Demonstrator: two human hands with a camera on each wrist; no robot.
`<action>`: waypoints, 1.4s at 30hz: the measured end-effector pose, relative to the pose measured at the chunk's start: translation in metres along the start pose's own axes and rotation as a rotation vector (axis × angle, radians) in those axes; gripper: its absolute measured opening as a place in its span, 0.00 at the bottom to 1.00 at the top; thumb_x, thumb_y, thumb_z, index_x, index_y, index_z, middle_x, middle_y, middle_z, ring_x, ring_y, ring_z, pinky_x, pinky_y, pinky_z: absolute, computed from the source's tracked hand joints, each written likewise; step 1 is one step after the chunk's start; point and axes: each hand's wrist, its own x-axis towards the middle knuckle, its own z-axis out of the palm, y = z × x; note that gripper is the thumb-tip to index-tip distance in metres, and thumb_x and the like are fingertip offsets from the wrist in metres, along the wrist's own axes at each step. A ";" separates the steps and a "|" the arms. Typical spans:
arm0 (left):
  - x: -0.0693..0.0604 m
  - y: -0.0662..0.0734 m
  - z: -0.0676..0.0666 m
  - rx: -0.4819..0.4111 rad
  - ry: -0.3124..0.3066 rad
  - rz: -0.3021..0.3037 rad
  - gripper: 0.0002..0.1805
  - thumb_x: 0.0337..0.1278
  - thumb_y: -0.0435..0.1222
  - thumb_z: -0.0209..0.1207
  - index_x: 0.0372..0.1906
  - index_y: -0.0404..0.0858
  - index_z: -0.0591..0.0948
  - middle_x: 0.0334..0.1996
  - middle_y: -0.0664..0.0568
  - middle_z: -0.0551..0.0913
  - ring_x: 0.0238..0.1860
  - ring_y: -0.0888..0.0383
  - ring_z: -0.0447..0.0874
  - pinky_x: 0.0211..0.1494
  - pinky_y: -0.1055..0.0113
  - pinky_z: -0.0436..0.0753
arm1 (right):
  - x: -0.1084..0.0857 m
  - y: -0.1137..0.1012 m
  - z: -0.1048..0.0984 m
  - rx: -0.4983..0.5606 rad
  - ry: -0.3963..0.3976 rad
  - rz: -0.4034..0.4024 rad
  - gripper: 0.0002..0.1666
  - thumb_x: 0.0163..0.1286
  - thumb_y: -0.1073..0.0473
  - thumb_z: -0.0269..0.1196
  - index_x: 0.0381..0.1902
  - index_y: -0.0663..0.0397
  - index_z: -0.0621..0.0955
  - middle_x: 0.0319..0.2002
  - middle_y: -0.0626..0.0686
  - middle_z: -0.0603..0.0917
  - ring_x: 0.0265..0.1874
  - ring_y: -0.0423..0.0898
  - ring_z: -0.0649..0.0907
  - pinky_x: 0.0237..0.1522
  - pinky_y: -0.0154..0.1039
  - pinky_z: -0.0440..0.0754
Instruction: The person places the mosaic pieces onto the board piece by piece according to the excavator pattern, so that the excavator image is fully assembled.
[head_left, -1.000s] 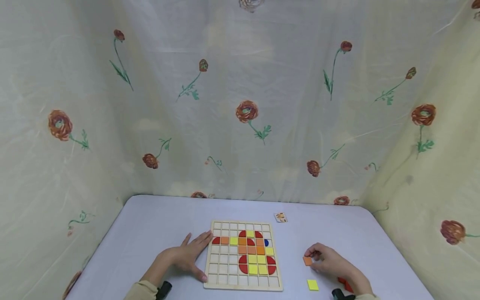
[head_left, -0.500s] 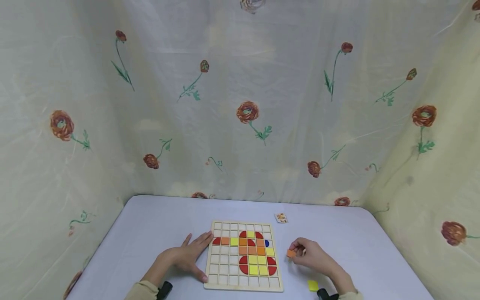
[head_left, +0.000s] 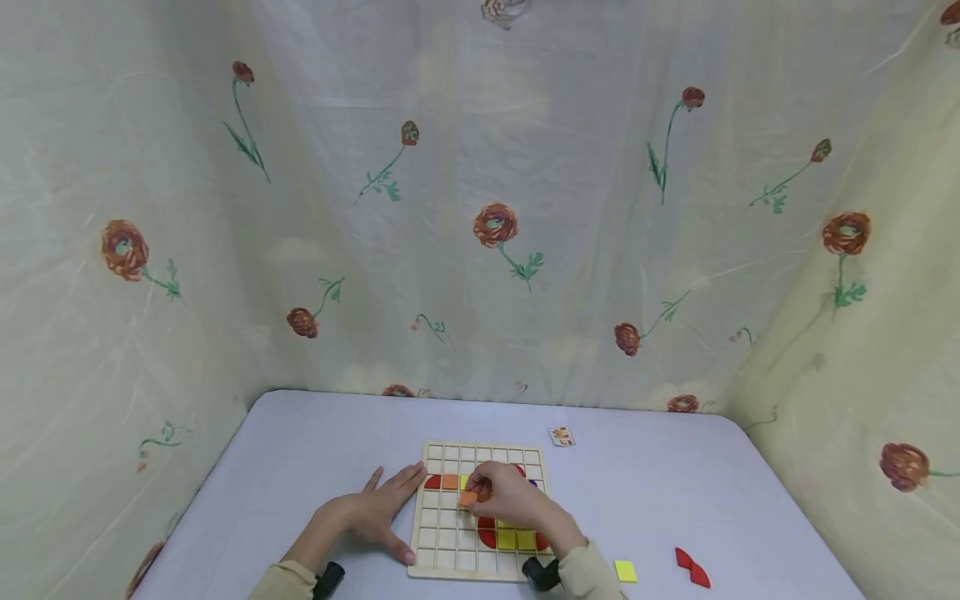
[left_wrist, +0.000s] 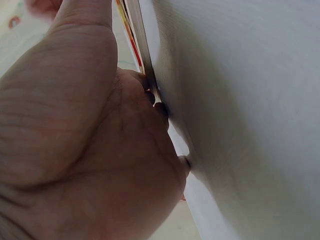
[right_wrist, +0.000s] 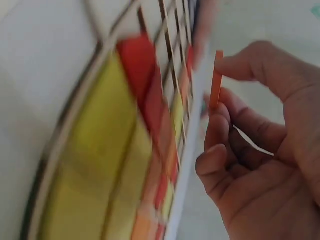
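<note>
A pale wooden grid board (head_left: 444, 560) lies on the table, its cells partly filled with red, yellow and orange pieces. My left hand (head_left: 375, 508) rests at its left edge, fingers spread, with fingertips and thumb touching the frame. Over the middle of the board, my right hand (head_left: 513, 497) pinches an orange square tile (head_left: 468, 498) between thumb and fingers. The right wrist view shows that tile (right_wrist: 216, 80) edge-on, held clear of the board. My right hand and forearm hide several pieces in the board's upper right part.
On the white table (head_left: 330, 442), right of the board, lie a yellow square tile (head_left: 626, 571) and red pieces (head_left: 692, 567). A small picture card (head_left: 561, 436) lies beyond the board's far right corner. Flowered cloth (head_left: 450, 167) hangs behind and at both sides.
My right hand has carried the orange tile leftward from the table's right side to over the board, uncovering the red pieces. My left hand has stayed at the board's edge.
</note>
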 end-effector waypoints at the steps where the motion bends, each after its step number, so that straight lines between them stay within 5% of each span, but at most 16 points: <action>1: -0.001 0.000 0.000 0.000 0.001 0.006 0.68 0.35 0.66 0.68 0.77 0.38 0.46 0.79 0.48 0.42 0.79 0.49 0.39 0.76 0.38 0.35 | 0.006 -0.004 0.005 -0.007 -0.003 0.000 0.10 0.59 0.54 0.71 0.36 0.48 0.81 0.30 0.43 0.80 0.28 0.35 0.76 0.32 0.28 0.77; 10: 0.000 -0.002 0.001 -0.014 -0.001 0.026 0.68 0.36 0.67 0.66 0.77 0.39 0.45 0.79 0.48 0.41 0.79 0.49 0.38 0.75 0.37 0.35 | 0.039 -0.017 0.037 -0.050 -0.023 0.010 0.07 0.59 0.60 0.69 0.35 0.50 0.82 0.29 0.41 0.80 0.26 0.34 0.75 0.31 0.26 0.77; 31: -0.001 -0.001 -0.002 0.008 -0.006 0.015 0.67 0.37 0.65 0.67 0.77 0.38 0.46 0.79 0.48 0.43 0.79 0.49 0.39 0.75 0.36 0.37 | 0.047 -0.025 0.038 -0.089 -0.015 0.011 0.10 0.59 0.59 0.71 0.40 0.50 0.85 0.36 0.42 0.83 0.33 0.34 0.77 0.40 0.29 0.79; 36: -0.002 -0.002 -0.002 -0.011 -0.008 0.024 0.68 0.37 0.65 0.68 0.77 0.38 0.46 0.79 0.47 0.42 0.78 0.48 0.38 0.75 0.36 0.35 | 0.037 -0.021 0.031 -0.031 -0.011 -0.021 0.13 0.60 0.57 0.70 0.43 0.51 0.84 0.37 0.44 0.82 0.33 0.36 0.77 0.37 0.29 0.77; 42: 0.000 -0.001 -0.001 -0.002 -0.009 0.002 0.69 0.34 0.67 0.68 0.77 0.40 0.46 0.79 0.49 0.42 0.79 0.49 0.38 0.76 0.37 0.35 | -0.005 -0.009 0.000 0.076 -0.055 -0.016 0.18 0.59 0.52 0.71 0.44 0.49 0.79 0.41 0.48 0.81 0.39 0.42 0.77 0.41 0.33 0.77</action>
